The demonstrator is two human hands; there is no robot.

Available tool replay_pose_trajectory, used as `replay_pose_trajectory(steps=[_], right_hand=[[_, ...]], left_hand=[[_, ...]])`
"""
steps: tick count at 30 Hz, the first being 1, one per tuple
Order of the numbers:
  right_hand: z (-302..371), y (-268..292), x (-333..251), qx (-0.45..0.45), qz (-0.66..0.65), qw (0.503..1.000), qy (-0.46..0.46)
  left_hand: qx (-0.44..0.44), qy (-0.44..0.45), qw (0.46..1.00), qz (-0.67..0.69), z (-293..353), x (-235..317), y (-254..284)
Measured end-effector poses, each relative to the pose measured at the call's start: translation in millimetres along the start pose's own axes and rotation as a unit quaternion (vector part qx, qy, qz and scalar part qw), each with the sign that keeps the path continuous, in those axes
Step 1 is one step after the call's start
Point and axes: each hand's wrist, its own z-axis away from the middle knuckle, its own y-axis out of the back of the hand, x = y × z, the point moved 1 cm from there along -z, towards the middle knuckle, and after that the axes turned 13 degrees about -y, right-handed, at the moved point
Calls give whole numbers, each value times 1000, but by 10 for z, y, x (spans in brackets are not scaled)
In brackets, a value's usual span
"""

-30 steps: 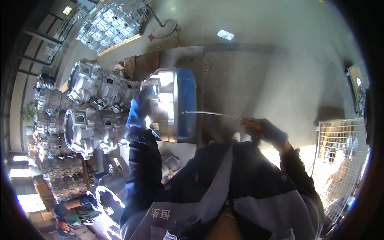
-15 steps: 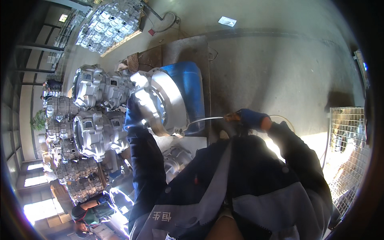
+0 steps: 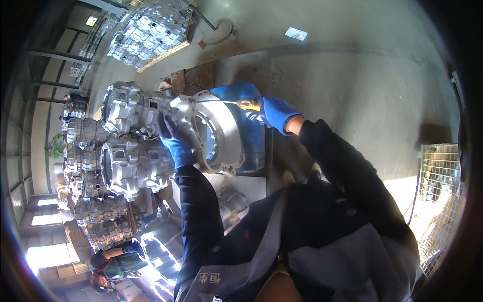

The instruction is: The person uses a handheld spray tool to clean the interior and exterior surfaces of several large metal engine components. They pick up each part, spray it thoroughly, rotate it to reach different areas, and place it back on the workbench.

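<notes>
A large silver cast metal housing (image 3: 226, 128) with a wide round opening stands in front of me, against a blue plastic drum (image 3: 251, 146). My left hand (image 3: 177, 143), in a blue glove, lies along the housing's left side with its fingers stretched out. My right hand (image 3: 279, 116), also gloved, is closed around an air blow gun (image 3: 246, 104) with an orange body. Its long thin nozzle points left across the top of the housing's ring. Whether the nozzle tip touches the metal I cannot tell.
More housings (image 3: 121, 163) stand in rows at the left, and a loaded pallet (image 3: 151, 35) lies at the far left. A wire mesh cage (image 3: 440, 191) is at the right. At the lower left, a person (image 3: 113, 264) works beside another housing. A white sheet (image 3: 296, 33) lies on the floor.
My right hand has moved up and left with the air blow gun, bringing its nozzle from the housing's lower right to its top. More of my left hand's fingers now show.
</notes>
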Motion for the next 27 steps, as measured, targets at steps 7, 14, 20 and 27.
replay_pose_trajectory(steps=[7, 14, 20, 27], right_hand=[[343, -68, 758, -238, -9, 954, -185], [174, 168, 445, -267, -205, 940, -51], [-351, -264, 795, -94, -28, 991, -85], [927, -29, 1213, -261, -133, 955, -54]], left_hand=[[202, 426, 769, 432, 11, -371, -478], [-20, 320, 938, -134, -238, 332, -254], [118, 346, 913, 179, 30, -449, -548], [199, 353, 860, 311, -137, -414, -553]])
